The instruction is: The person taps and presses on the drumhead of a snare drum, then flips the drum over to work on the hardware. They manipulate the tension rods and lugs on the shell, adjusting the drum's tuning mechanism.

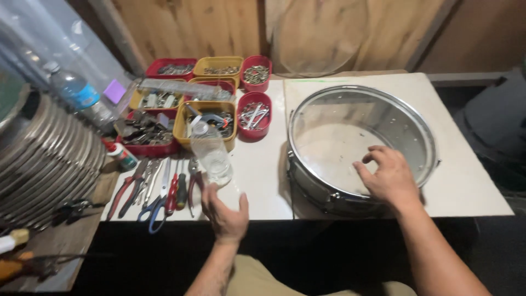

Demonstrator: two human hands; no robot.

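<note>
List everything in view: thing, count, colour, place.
drum shell: one, chrome, right on the table
table: one, white, centre
clear bottle: one, transparent, before the trays
parts trays: about eight, red and yellow, table's back left
hand tools: several, red and blue handles, front left
metal hoops: a stack, silver, far left
water bottle: one, blue label, back left
left hand: at the clear bottle's base
right hand: on the drum shell's rim

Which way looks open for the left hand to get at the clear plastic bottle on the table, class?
Probably yes, from the front: the left hand sits just below the clear plastic bottle, with only bare white table between. The pliers lie off to the side.
</note>
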